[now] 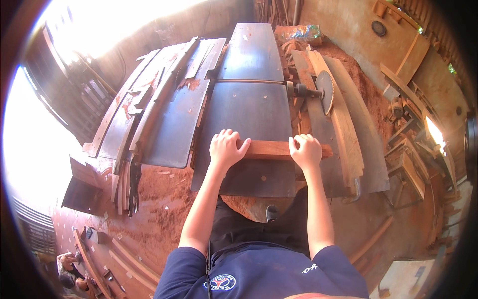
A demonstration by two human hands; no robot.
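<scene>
A reddish-brown wooden block (267, 149) lies crosswise on the dark metal machine table (249, 107), near its front. My left hand (227, 148) is closed round the block's left end, with the thumb along its near edge. Toward the other end, my right hand (305, 150) grips it with curled fingers, and a short stub of wood sticks out beyond. Both forearms reach straight forward. A round toothed saw blade (325, 93) stands on a shaft to the right, farther off than my right hand and apart from it.
Left of the machine table, another metal-topped table (174, 137) carries wood strips and offcuts. A long wooden beam (341, 124) runs beside the blade. Sawdust (164, 194) covers the floor. Planks (132, 264) and another person (74, 271) are at lower left; stacked wood is at right.
</scene>
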